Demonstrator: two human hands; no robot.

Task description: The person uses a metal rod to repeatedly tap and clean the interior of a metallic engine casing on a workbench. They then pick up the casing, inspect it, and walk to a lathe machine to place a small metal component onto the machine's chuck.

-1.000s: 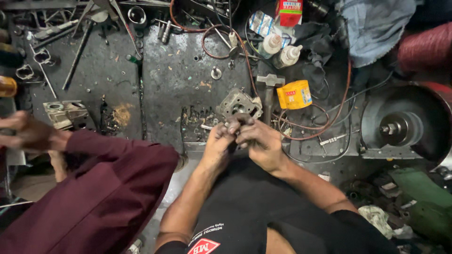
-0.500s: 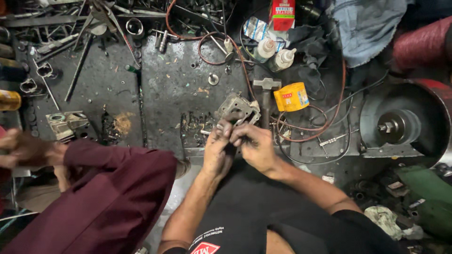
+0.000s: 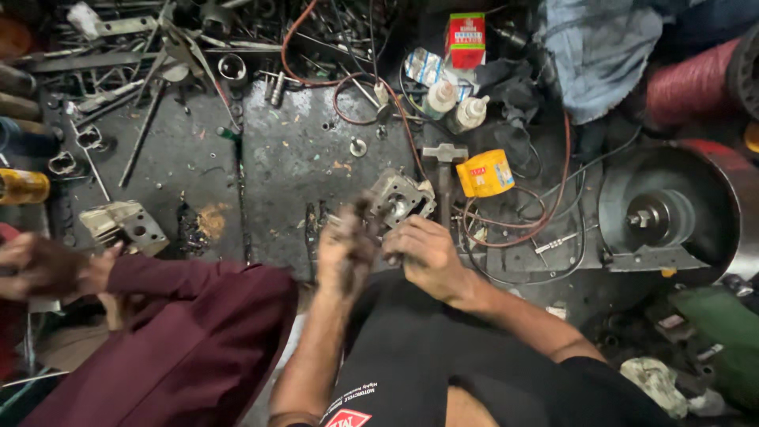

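Head view, left hand (image 3: 345, 255) blurred, grip unclear, right hand (image 3: 427, 253) fingers curled, touching grey metal part (image 3: 399, 198)

We saw the workbench (image 3: 300, 158) under dim, flat light from overhead, its greasy metal giving back pale patches of glare near the middle. The left hand (image 3: 345, 251) was smeared by motion blur, its fingers impossible to separate, while the right hand (image 3: 427, 255) beside it stayed fairly sharp. A co-worker's hand (image 3: 47, 267) at the left edge was blurred too. Corners fell into deep shadow, and the wide lens stretched the maroon sleeve (image 3: 182, 340) and the round metal drum (image 3: 672, 209) toward the frame's edges. The yellow tape roll (image 3: 486, 172) kept its strong colour.
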